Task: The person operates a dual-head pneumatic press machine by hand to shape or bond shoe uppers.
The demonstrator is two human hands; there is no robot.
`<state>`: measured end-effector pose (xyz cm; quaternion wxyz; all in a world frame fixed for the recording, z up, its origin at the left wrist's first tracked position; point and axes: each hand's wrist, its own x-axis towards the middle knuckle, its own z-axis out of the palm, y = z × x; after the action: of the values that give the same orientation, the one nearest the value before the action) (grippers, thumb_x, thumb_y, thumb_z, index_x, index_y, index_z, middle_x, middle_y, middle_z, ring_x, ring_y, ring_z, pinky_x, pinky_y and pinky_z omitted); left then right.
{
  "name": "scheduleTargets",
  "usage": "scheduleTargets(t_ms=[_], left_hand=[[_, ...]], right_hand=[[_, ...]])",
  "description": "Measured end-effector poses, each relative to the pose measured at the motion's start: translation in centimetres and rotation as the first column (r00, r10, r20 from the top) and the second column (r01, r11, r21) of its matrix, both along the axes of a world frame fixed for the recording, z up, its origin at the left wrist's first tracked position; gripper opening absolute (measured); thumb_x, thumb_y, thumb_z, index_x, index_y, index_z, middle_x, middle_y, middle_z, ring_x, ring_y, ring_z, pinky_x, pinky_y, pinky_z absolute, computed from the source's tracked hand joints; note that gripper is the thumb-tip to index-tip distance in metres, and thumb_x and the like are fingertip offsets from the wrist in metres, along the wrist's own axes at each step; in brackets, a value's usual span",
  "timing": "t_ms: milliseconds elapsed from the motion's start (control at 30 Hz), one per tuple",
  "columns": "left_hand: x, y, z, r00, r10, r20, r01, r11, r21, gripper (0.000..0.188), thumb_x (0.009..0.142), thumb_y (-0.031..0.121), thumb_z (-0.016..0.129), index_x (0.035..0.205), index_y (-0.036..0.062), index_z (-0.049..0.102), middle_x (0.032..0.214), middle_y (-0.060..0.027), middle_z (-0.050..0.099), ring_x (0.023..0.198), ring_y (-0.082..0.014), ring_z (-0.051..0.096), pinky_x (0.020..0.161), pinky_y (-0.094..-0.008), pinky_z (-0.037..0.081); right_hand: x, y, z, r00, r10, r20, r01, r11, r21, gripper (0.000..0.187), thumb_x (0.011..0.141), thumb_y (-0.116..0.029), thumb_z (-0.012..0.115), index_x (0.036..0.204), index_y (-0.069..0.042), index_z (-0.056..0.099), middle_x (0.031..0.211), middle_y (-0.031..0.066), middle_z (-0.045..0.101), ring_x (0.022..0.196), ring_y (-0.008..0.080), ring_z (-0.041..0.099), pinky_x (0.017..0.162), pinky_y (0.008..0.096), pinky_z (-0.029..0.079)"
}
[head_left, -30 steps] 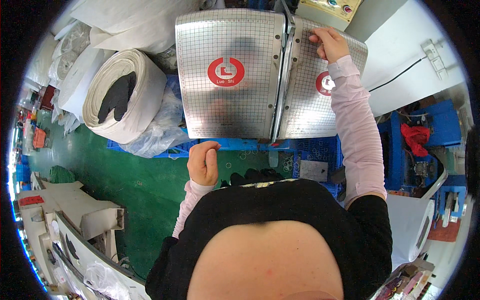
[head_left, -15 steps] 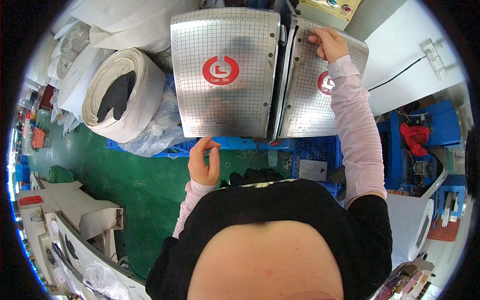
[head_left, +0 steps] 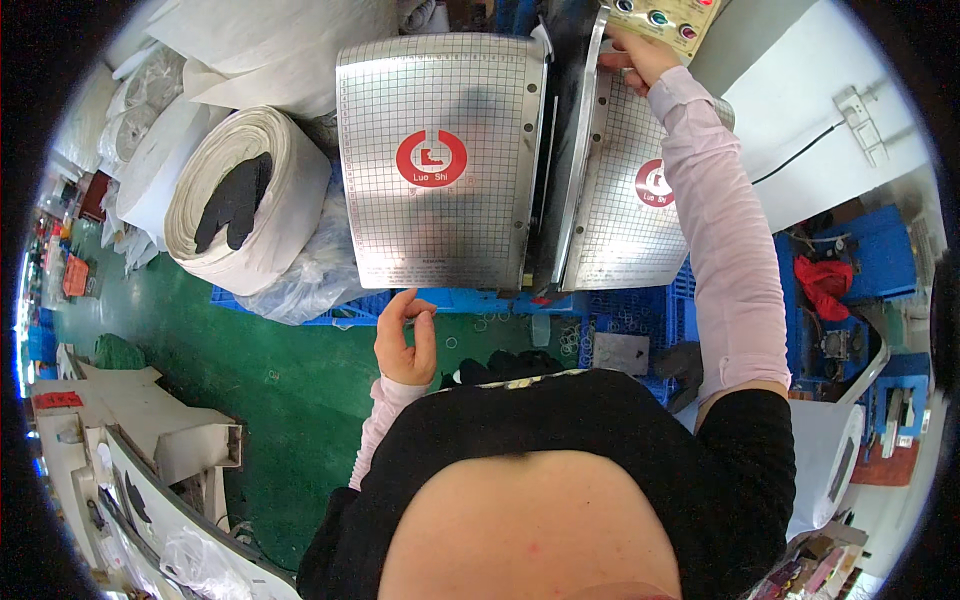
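Observation:
Two silvery metal panels with black grid lines and red round marks lie side by side, the left panel and the right panel, with a dark upright gap between them. My right hand is at the top of the right panel, its bent fingers closed on the upper inner edge; part of the grip is hidden. Just below the left panel's lower edge, my left hand hangs loosely curled, thumb and forefinger apart. Nothing shows in it.
A thick white roll with a dark cut piece on it stands at left, beside clear plastic wrap. Blue crates are below the panels. A control box with coloured knobs is at upper right. Green floor shows.
My right hand has moved up and slightly left, from the right panel's face to its inner edge. The gap between the panels looks wider. My left hand has stayed nearly in place.

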<state>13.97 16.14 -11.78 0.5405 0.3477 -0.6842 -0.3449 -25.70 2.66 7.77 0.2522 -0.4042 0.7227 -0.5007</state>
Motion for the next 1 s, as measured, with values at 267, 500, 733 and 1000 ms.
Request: scheduleTargets(t_ms=[267,500,733,1000], left_hand=[[-0.5,0.9,-0.5,0.997,0.009,0.073,-0.010,1.000,0.024,0.026,0.084,-0.002,0.053,0.110,-0.0011,0.051,0.086,-0.0109,0.062,0.076,-0.0171,0.061,0.073,-0.0285,0.049],[-3.4,4.1,-1.8,0.743,-0.668,0.041,0.385,0.476,0.791,0.032,0.088,0.004,0.051,0.120,0.0018,0.048,0.096,-0.0096,0.062,0.088,-0.0181,0.060,0.085,-0.0311,0.046],[-20.1,6.2,-4.1,0.642,-0.651,-0.406,0.742,0.393,0.543,0.057,0.092,0.010,0.049,0.139,0.0023,0.019,0.134,-0.0154,0.037,0.112,-0.0224,0.049,0.095,-0.0339,0.038],[-34.4,10.9,-5.2,0.684,-0.492,-0.538,0.692,0.206,0.691,0.013,0.081,0.017,0.062,0.092,0.0098,0.058,0.085,0.0028,0.058,0.081,-0.0058,0.051,0.071,-0.0191,0.036]], right_hand=[[-8.5,4.2,0.1,0.999,-0.052,-0.014,0.049,0.987,-0.150,0.039,0.077,-0.018,0.064,0.108,0.004,0.055,0.062,0.0036,0.052,0.042,0.0087,0.040,0.037,0.0227,0.028],[-6.1,17.2,-4.6,0.956,-0.205,0.211,0.280,0.854,-0.439,0.023,0.079,-0.007,0.061,0.101,0.001,0.059,0.071,0.0051,0.059,0.049,0.0085,0.051,0.042,0.0199,0.037],[-2.9,27.5,-9.1,0.926,-0.249,0.285,0.372,0.738,-0.563,0.019,0.085,-0.003,0.056,0.103,-0.002,0.058,0.084,0.0033,0.060,0.069,0.0089,0.058,0.054,0.0232,0.052],[-2.1,37.1,-12.0,0.942,-0.268,0.203,0.327,0.868,-0.373,0.017,0.084,0.003,0.054,0.099,-0.003,0.060,0.084,-0.0004,0.060,0.072,0.0046,0.055,0.060,0.0184,0.048]])
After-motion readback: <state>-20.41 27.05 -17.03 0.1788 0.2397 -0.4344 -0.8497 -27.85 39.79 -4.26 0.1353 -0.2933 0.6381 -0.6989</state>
